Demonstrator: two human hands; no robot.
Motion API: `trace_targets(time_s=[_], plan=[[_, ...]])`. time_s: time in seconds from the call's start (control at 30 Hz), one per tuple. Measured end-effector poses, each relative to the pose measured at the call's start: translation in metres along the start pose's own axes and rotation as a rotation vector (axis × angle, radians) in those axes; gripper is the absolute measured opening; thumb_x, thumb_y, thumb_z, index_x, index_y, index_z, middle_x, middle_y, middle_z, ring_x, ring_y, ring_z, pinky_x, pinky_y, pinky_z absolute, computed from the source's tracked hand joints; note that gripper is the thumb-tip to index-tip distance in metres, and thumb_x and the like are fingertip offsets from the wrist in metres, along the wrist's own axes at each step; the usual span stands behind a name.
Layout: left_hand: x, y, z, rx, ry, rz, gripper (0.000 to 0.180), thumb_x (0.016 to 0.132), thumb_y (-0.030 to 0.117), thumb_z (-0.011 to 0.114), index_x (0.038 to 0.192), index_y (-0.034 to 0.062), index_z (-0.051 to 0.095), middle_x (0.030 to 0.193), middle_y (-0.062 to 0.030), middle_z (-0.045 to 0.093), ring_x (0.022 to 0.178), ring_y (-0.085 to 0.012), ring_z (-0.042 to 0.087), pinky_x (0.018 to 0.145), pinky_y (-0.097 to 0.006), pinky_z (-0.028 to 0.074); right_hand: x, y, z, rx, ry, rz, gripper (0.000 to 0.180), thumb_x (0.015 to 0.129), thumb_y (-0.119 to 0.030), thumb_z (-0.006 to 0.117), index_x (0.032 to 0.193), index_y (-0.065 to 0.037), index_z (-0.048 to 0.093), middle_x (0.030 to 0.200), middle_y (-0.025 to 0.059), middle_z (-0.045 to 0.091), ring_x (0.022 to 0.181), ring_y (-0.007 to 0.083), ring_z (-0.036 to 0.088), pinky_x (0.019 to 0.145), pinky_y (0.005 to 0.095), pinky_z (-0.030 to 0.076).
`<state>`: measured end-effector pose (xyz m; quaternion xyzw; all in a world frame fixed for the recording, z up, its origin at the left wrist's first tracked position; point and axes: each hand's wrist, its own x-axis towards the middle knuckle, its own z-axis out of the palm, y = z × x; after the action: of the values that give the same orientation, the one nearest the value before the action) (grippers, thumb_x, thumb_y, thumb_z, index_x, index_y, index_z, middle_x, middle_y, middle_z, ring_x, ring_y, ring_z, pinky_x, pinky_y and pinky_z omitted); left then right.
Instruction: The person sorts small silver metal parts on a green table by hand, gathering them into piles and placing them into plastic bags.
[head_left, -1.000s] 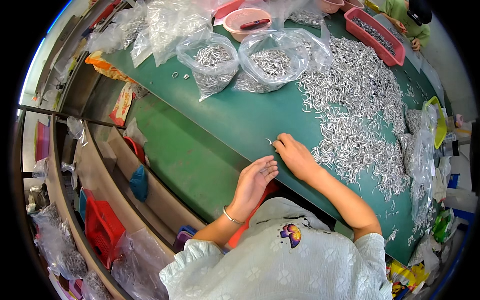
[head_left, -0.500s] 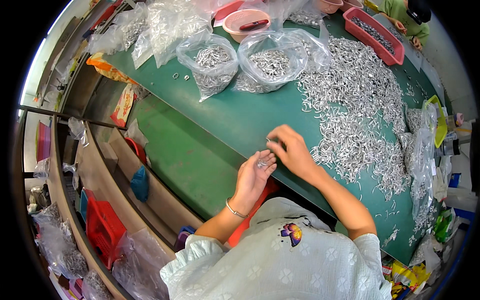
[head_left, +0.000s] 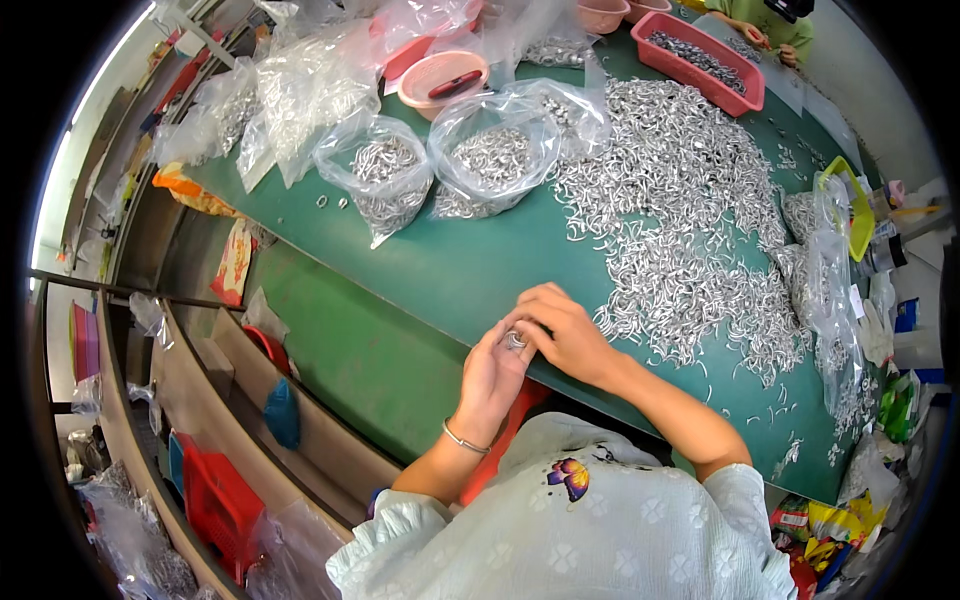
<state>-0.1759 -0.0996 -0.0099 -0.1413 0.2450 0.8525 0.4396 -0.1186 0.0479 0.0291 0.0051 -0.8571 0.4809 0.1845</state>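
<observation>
My left hand (head_left: 485, 380) is cupped palm up at the near edge of the green table (head_left: 420, 285), holding a few small silvery curved metal pieces (head_left: 516, 340) in its palm. Over that palm bends my right hand (head_left: 565, 335), thumb and fingertips drawn together at the pieces. What the right fingers pinch is hidden. To the right of both hands spreads a wide heap of loose curved metal pieces (head_left: 680, 190). Two open clear bags, the left bag (head_left: 385, 175) and the right bag (head_left: 490, 160), stand beyond my hands, filled with similar pieces.
A pink tray (head_left: 745, 101) of metal parts stands at the far right, near another person's hands (head_left: 770, 45). A pink bowl (head_left: 417, 97) holds a red-handled object. Full plastic bags (head_left: 315, 90) lie at the back left. Wooden shelving with a red basket (head_left: 215, 500) runs along the left.
My right hand has come down and left onto my left palm, and its fingers have closed at the pieces. My left fingers have curled more. The whole view has shifted slightly.
</observation>
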Motion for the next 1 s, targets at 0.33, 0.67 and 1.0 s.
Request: trace_targets(time_s=[0.33,0.67,1.0], plan=[[0.08,0.076,0.15,0.306,-0.127,0.419,0.034,0.098,0.021,0.048,0.116,-0.0056,0.057,0.121,-0.0147,0.057,0.117,-0.0269,0.051,0.102,-0.038,0.039,-0.057,0.012,-0.046,-0.521,0.149,0.149,0.029,0.076,-0.006,0.07,0.103,-0.001,0.061,0.116,0.0142,0.052,0.116,0.0334,0.048,0.095,0.0428,0.038],[0.072,0.016,0.133,1.027,-0.318,0.951,0.041,0.09,0.004,0.055,0.131,-0.0024,0.048,0.131,-0.0047,0.051,0.129,-0.0194,0.041,0.106,-0.036,0.035,-0.127,0.001,-0.079,-0.747,0.169,0.423,0.055,0.076,-0.023,0.075,0.125,-0.01,0.055,0.135,0.0142,0.043,0.134,0.0369,0.031,0.104,0.0542,0.028],[0.091,-0.08,0.094,2.26,-1.137,0.704,0.091,0.064,0.043,0.081,0.142,0.0175,0.042,0.155,-0.0145,0.018,0.141,-0.0447,0.014,0.102,-0.073,0.017,-0.174,0.038,-0.107,-0.875,0.241,0.429,0.041,0.083,-0.025,0.067,0.122,-0.017,0.057,0.135,0.0063,0.047,0.134,0.0312,0.036,0.106,0.0534,0.029]])
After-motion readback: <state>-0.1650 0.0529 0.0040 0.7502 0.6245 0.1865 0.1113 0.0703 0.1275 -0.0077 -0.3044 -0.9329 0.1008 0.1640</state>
